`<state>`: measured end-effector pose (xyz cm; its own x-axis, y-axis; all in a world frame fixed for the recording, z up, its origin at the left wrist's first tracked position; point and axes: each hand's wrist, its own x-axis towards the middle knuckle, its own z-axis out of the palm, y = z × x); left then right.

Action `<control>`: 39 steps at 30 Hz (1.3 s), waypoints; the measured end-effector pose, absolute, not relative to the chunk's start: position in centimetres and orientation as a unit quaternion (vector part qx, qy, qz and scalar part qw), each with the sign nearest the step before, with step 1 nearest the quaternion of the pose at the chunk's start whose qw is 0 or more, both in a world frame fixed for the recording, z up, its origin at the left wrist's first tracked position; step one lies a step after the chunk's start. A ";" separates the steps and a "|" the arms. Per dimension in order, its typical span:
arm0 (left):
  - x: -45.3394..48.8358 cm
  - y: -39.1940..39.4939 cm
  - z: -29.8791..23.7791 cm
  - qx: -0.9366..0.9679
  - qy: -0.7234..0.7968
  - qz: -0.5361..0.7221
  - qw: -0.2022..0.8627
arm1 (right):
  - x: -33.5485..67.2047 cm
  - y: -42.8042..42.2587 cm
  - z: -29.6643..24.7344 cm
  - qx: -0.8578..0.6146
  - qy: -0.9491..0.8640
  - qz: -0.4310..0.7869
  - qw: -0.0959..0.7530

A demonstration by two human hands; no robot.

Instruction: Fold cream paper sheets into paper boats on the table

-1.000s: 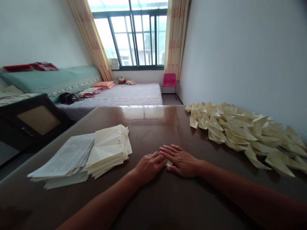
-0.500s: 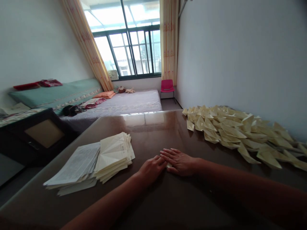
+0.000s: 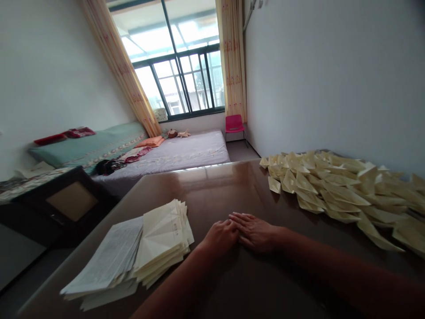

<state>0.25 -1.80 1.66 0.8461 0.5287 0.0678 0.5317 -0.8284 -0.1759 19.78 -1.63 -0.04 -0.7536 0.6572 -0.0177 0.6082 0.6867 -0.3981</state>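
Observation:
Both my hands rest side by side on the dark glossy table. My right hand lies flat with its fingers stretched out to the left. My left hand is curled beside it, its fingers touching the right hand's fingers. Whatever lies under them is hidden now. To the left of my hands sits a stack of cream creased paper sheets on top of printed pages. To the right spreads a big heap of folded cream paper boats.
Beyond the table's far edge stands a low bed with clothes and cushions on it, and a pink chair under the window. A dark cabinet is at the left. A plain wall runs along the right side.
The view has tilted up and turned, so the hands sit lower and further right in frame. The small white folded paper seen between the hands earlier is covered now. The hands stayed pressed together.

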 end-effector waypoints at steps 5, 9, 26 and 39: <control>-0.5 -1.3 -0.5 -0.948 -0.292 -0.094 0.088 | 19.7 -2.0 -0.8 -0.356 -0.910 0.188 0.095; -1.2 -1.2 -1.5 -0.941 -0.284 -0.168 0.072 | 19.9 -2.0 -0.7 -0.343 -0.911 0.204 0.099; -1.5 -1.6 -0.3 -0.952 -0.274 -0.138 0.019 | 19.3 -4.6 -0.3 -0.440 -0.892 0.086 0.060; -1.3 -1.6 0.1 -0.946 -0.284 -0.153 0.016 | 20.0 -2.6 2.3 -0.441 -0.890 0.069 0.090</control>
<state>-1.34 -1.55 0.14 0.7914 0.5334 0.2987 0.5433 -0.8377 0.0566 20.03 -2.65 2.34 -0.5953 0.7974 0.0990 0.7724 0.6018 -0.2029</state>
